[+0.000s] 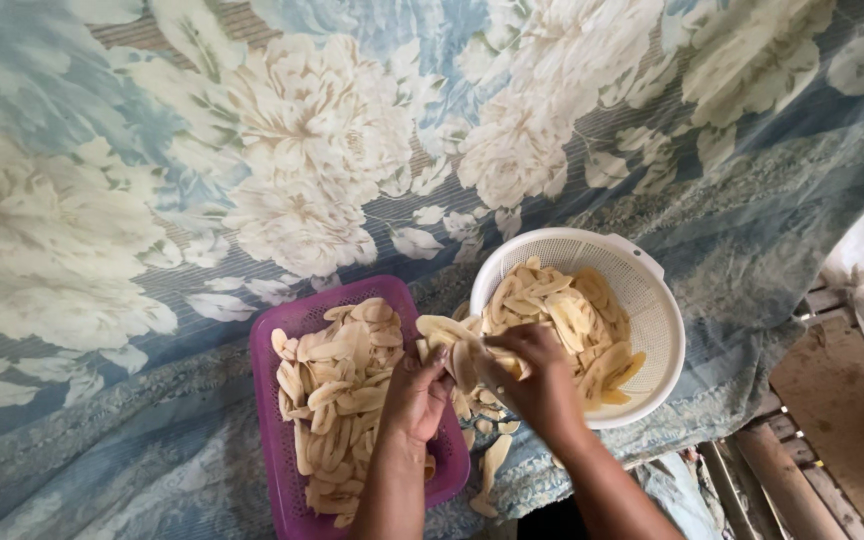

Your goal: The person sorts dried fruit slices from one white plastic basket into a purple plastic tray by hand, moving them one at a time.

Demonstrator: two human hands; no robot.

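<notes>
Down at about six o'clock the two forearms come up into view, and both hands meet over a small stack of pale banana slices (462,352); the left hand (414,392) is closed around the lower end of the stack, fingers curled about it, while the right hand (535,382) pinches the upper slices from the three o'clock side; the stack hangs just above the gap between two containers. At nine o'clock of the hands lies a purple rectangular tray (277,470), filled with long flat slices laid lengthwise; at two o'clock of them stands a white round colander (642,300), partly full of yellower slices; tray and colander sit just beside each other. A few loose slices (492,465) rest on the blue floral cloth (152,200) at six o'clock of the stack; wooden planks (832,400) show at four o'clock.
</notes>
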